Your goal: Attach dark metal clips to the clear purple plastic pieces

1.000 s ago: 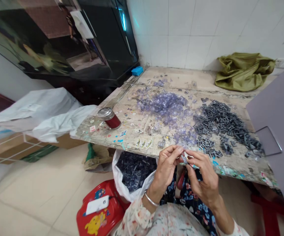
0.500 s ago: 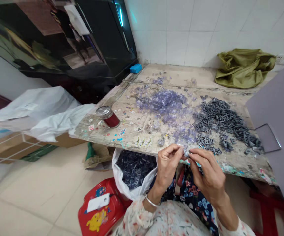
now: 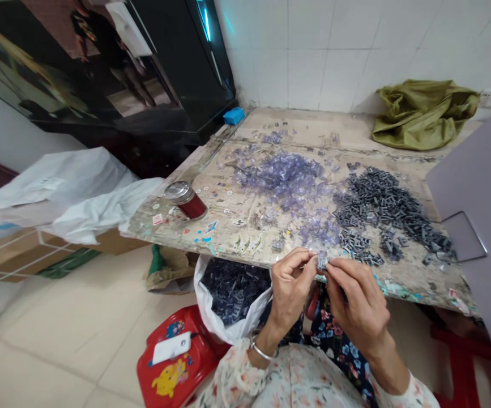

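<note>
Between the fingertips of both hands is a small grey plastic part, held just over the front edge of the worn table. My left hand pinches it from the left, thumb against fingers. From the other side, my right hand grips it with thumb and forefinger. Beyond the hands lies a heap of clear purplish plastic pieces. A pile of dark grey plastic parts spreads to the right. Below the table edge, left of my hands, a white sack holds many dark parts.
A red-sided jar with a metal lid stands on the table's left. An olive cloth bag lies at the back right. A white phone rests on a red stool. A grey panel with a wire handle borders the right.
The grey part shows more of its ridged face between my fingertips. Both hands stay in nearly the same place. The person reflected at upper left has shifted.
</note>
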The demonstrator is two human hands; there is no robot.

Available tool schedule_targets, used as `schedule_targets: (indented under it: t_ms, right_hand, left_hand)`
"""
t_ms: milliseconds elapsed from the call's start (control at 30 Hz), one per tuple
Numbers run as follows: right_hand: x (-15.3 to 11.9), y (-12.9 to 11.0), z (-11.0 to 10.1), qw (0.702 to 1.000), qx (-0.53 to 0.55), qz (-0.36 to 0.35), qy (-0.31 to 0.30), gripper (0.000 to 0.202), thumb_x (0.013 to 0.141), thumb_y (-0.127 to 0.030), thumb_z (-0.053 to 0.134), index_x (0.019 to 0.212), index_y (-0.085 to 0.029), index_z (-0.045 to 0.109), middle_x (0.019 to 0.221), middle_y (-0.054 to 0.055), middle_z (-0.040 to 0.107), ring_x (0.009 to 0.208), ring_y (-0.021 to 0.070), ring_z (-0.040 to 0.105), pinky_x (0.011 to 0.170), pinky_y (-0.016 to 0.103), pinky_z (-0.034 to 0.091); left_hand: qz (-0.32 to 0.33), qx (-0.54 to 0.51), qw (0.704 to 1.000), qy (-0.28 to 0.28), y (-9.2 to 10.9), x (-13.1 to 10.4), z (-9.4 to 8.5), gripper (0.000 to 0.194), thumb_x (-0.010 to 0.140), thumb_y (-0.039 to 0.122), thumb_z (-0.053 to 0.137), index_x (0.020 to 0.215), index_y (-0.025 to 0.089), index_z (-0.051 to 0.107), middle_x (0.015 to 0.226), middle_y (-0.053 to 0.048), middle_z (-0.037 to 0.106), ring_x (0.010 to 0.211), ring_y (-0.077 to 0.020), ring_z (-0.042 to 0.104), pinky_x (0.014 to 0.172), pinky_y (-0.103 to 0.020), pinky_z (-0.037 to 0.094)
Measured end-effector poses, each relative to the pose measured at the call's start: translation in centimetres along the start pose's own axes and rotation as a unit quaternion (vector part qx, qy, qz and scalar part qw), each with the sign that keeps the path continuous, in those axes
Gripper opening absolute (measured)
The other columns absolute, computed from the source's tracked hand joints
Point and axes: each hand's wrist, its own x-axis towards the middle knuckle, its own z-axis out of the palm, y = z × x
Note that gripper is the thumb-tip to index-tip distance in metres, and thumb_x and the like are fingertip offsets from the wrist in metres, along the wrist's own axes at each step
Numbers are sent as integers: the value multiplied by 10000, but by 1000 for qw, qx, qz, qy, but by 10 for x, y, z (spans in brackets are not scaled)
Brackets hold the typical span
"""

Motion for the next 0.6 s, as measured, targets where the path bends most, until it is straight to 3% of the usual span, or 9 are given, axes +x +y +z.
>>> schedule_targets:
  t_ms: [333,467,600]
  right_hand:
    - [7,-4,-1,1000,4,26,10,349,833,-6,645,1145,-156,604,1037,124,652,978,215,630,842,381,562]
    - [14,-4,-5,996,53,70,11,283,846,-55,652,1094,-185,614,1028,100,640,951,204,635,810,370,582]
    - [19,-3,-9,984,105,140,-21,357,870,-127,648,1213,-196,581,1109,104,612,942,181,639,696,280,613]
  left_hand:
    - [97,74,992,1,6,-1,-1,145,868,162,617,756,143,707,739,-23,614,674,-105,572,586,-173,453]
    - [122,87,989,-8,5,0,-3,136,869,139,612,799,153,728,759,-25,638,686,-107,590,604,-176,459]
    - [133,84,987,-19,3,1,-6,136,874,147,618,851,168,750,812,-39,682,741,-125,629,670,-199,492]
